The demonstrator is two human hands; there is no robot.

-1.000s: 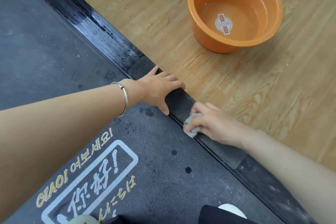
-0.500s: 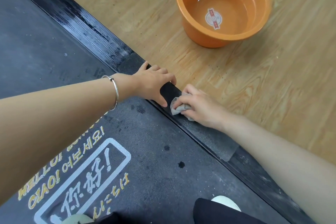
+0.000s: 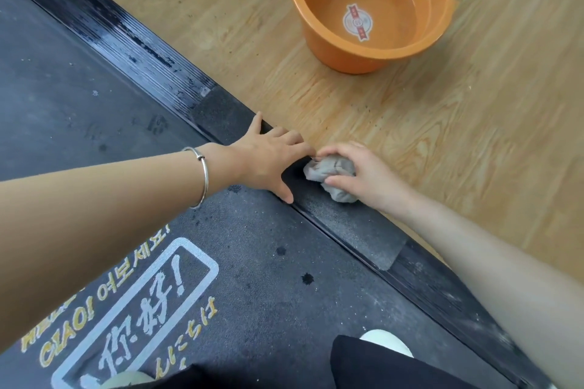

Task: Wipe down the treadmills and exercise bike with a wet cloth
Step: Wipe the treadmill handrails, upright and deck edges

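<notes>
The left hand (image 3: 268, 161) lies flat, fingers straight and spread, on the black side rail (image 3: 357, 230). Its thumb reaches back toward the person, to the seam where the rail meets the treadmill belt (image 3: 63, 88). A thin silver bangle (image 3: 203, 174) circles that wrist.

Just to the right of it, the right hand (image 3: 369, 177) has its fingers and thumb curled round a crumpled grey cloth (image 3: 331, 172) and holds it down on the rough grip patch of the same rail. The cloth bulges out of the hand toward the left hand. The two hands are close together, fingertips meeting or nearly so (the gap is too fine to judge).

Beyond the right hand, well apart from it, an orange basin (image 3: 341, 57) stands on the wooden floor (image 3: 442, 136). There is shallow water in it and a round sticker (image 3: 357, 22) on its bottom.

Beyond the left hand, the rail's ribbed stretch looks glossy and streaked. Below the left forearm, on the belt, is yellow and white lettering (image 3: 142, 294) in several scripts. A few dark spots (image 3: 307, 278) dot the belt between the forearms. Nearer the person than the right hand, the toe of a pale shoe (image 3: 388, 341) shows past dark clothing.
</notes>
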